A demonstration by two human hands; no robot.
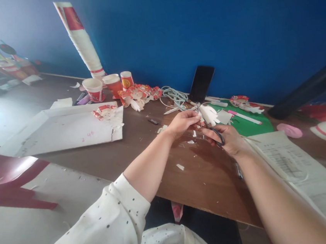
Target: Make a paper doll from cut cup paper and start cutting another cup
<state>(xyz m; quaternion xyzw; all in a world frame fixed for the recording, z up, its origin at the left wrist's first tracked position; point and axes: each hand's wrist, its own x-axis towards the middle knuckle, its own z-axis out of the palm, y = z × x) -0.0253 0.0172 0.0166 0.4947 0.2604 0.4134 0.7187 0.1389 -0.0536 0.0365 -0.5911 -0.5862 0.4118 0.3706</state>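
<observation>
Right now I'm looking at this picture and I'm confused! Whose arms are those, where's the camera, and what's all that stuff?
There's no robot here, just a person using two bare hands. The camera sits on that person's head, looking forward and down, so you see roughly what they see. That's why the arms reach in from the bottom.

The right hand holds scissors with dark handles. The left hand seems to pinch a white paper cutout, though the fingers hide part of it.

On the brown table lie little paper scraps and a coiled cable. Farther back are paper cups, a tall cup stack, and a dark phone leaning by the blue wall.
</observation>
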